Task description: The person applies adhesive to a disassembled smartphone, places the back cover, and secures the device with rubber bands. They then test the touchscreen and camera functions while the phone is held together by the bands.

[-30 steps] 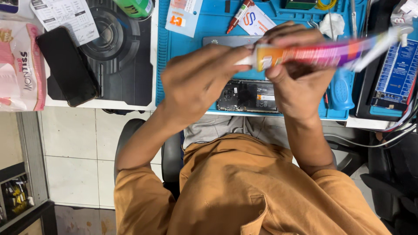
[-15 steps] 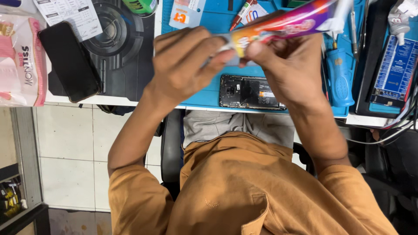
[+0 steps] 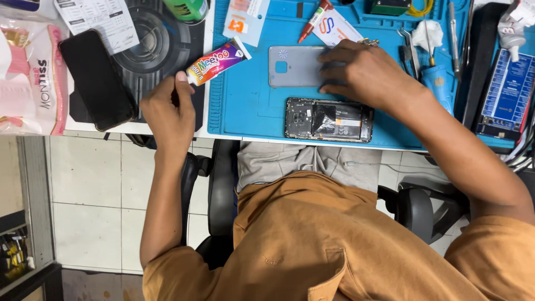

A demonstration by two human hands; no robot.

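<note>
While the left hand (image 3: 167,114) pinches the nozzle end of a colourful squeezable glue tube (image 3: 218,60) lying across the edge of the blue silicone work mat (image 3: 245,106) on the desk, the right hand (image 3: 365,75) rests flat, fingers spread, on a grey phone back cover (image 3: 294,66), just above an opened black phone (image 3: 329,120).

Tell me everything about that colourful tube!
The tube is a small squeeze tube, it looks like soft plastic, striped orange, purple and pink, with a flat crimped white end. It lies slanted across the edge of the blue mat. The left hand pinches its nozzle end, so the tip and cap are hidden.
</note>
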